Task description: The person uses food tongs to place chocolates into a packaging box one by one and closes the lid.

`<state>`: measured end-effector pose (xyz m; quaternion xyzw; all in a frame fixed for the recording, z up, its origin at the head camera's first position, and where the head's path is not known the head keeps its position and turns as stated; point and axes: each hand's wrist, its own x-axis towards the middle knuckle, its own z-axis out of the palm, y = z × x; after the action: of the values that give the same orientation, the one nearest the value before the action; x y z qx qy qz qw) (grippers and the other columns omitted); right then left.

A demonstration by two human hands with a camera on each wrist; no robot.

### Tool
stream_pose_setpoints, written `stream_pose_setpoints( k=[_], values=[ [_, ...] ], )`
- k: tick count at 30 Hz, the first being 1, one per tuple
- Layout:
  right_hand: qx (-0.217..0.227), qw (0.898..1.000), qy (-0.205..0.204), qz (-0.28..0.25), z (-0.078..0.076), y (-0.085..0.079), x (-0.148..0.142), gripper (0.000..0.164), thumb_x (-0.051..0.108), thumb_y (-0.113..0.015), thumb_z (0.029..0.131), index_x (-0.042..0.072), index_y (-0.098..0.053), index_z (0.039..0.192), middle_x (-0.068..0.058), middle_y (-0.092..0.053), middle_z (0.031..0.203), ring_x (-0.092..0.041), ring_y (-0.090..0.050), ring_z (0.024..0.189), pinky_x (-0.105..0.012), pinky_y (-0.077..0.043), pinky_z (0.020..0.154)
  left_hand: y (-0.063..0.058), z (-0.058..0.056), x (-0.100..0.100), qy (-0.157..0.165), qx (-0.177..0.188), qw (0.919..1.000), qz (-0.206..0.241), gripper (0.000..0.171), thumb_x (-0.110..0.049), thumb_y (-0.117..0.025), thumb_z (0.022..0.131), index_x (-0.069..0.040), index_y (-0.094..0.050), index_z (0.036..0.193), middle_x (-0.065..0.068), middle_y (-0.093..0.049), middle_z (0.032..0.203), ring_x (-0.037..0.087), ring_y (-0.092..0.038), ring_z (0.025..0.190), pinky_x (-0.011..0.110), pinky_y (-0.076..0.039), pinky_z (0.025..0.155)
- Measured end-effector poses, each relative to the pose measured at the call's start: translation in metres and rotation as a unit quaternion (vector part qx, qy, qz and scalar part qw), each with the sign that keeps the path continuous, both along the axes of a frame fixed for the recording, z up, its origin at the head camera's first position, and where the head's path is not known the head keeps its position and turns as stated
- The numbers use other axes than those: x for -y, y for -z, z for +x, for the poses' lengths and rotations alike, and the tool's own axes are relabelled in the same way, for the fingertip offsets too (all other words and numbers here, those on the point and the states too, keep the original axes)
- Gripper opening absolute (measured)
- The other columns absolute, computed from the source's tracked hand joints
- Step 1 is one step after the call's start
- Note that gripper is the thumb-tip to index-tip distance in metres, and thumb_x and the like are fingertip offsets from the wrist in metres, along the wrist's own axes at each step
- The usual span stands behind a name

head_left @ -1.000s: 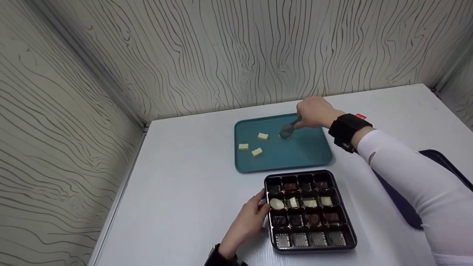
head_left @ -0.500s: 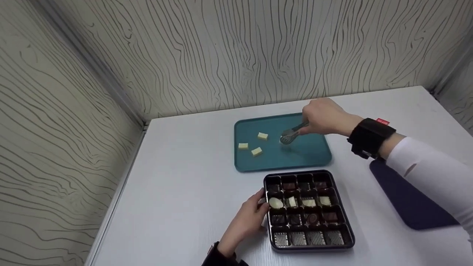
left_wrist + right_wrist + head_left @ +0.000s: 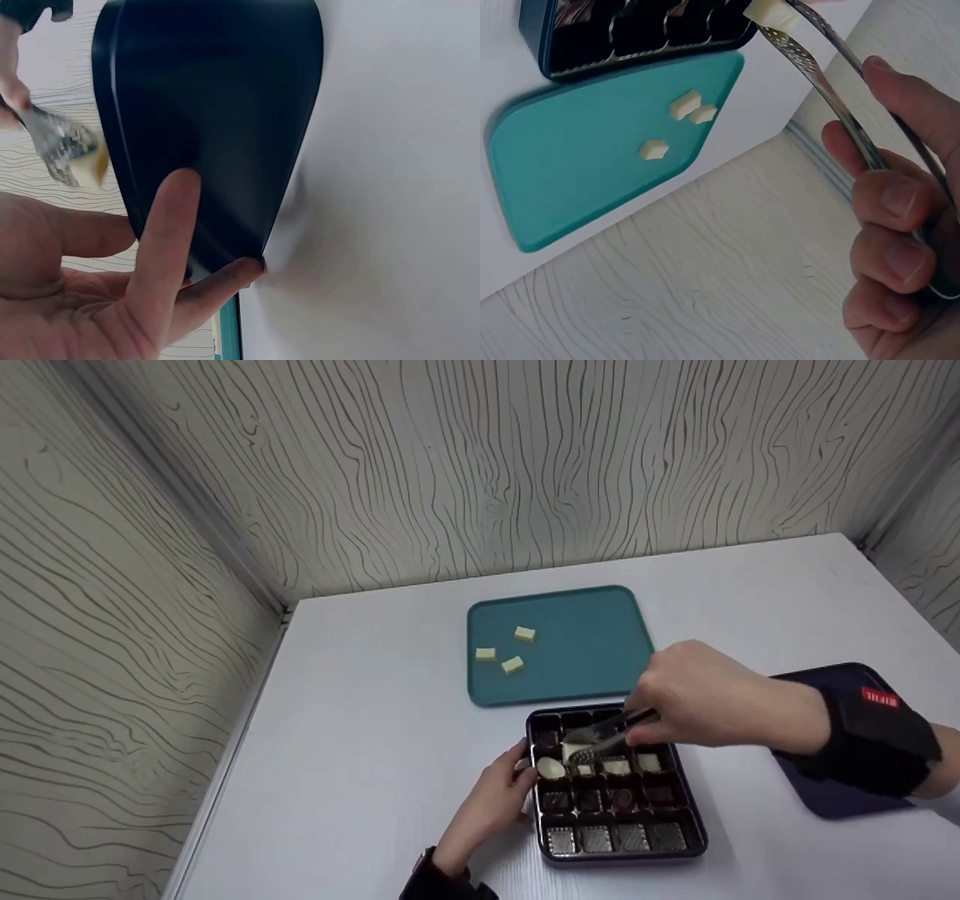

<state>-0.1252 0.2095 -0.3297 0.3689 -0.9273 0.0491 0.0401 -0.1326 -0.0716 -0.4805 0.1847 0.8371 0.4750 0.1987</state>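
Note:
My right hand (image 3: pixel 697 694) grips metal tongs (image 3: pixel 832 105) with perforated tips. They pinch a pale cream block (image 3: pixel 774 15), which looks like white chocolate, above the dark compartment box (image 3: pixel 622 851). In the head view that block is over the box's back rows, partly behind the tongs. My left hand (image 3: pixel 491 795) rests against the box's left side. Its fingers (image 3: pixel 169 240) lie fairly straight along the wall in the left wrist view. Dark chocolates (image 3: pixel 622 799) and pale ones, including an oval one (image 3: pixel 551 768), sit in the box's cells; the front row holds only textured liners.
Behind the box lies a teal tray (image 3: pixel 585 645) with three pale blocks (image 3: pixel 512 665) on its left half. A dark navy tray (image 3: pixel 817 791) lies at the right, partly under the right forearm. A wood-grain-patterned wall (image 3: pixel 480 472) borders the white table (image 3: pixel 360 697) at the back.
My right hand has brought the tongs from the teal tray toward me, over the box. The block they pinch has left that tray. My left hand has stayed at the box's side.

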Motion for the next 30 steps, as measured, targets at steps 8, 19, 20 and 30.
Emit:
stream_pose_setpoints(
  k=[8, 19, 20, 30],
  values=[
    [-0.056, 0.995, -0.081, 0.017, 0.029, 0.010, 0.028, 0.038, 0.047, -0.087, 0.080, 0.024, -0.063, 0.062, 0.016, -0.051, 0.052, 0.002, -0.037, 0.048, -0.020, -0.035, 0.044, 0.000, -0.001, 0.003, 0.003, -0.009, 0.9999, -0.005, 0.058, -0.018, -0.051, 0.108, 0.012, -0.039, 0.156, 0.035, -0.049, 0.156, 0.047, -0.052, 0.144, 0.058, -0.048, 0.117],
    [-0.046, 0.995, -0.092, 0.018, 0.034, 0.024, 0.039, 0.042, 0.047, -0.088, 0.077, 0.024, -0.060, 0.057, 0.017, -0.045, 0.049, 0.001, -0.027, 0.050, -0.020, -0.026, 0.046, 0.002, -0.001, 0.001, 0.004, -0.010, 0.9999, 0.006, 0.057, -0.017, -0.052, 0.108, 0.012, -0.039, 0.156, 0.035, -0.049, 0.156, 0.048, -0.054, 0.143, 0.060, -0.042, 0.122],
    [-0.048, 0.994, -0.093, 0.018, 0.034, 0.025, 0.040, 0.043, 0.047, -0.089, 0.077, 0.025, -0.059, 0.057, 0.016, -0.046, 0.049, 0.001, -0.027, 0.049, -0.020, -0.026, 0.045, 0.002, -0.001, 0.001, 0.003, -0.011, 0.9999, 0.005, 0.057, -0.017, -0.052, 0.108, 0.012, -0.039, 0.155, 0.034, -0.049, 0.156, 0.049, -0.053, 0.144, 0.060, -0.042, 0.122],
    [-0.052, 0.993, -0.089, 0.055, 0.034, 0.030, 0.056, 0.043, 0.049, -0.087, 0.077, 0.024, -0.061, 0.055, 0.013, -0.055, 0.051, -0.003, -0.039, 0.045, -0.025, -0.033, 0.044, 0.002, -0.001, 0.002, -0.003, -0.012, 0.9999, 0.001, 0.057, -0.017, -0.053, 0.107, 0.011, -0.040, 0.156, 0.033, -0.050, 0.156, 0.048, -0.053, 0.144, 0.060, -0.043, 0.121]
  ],
)
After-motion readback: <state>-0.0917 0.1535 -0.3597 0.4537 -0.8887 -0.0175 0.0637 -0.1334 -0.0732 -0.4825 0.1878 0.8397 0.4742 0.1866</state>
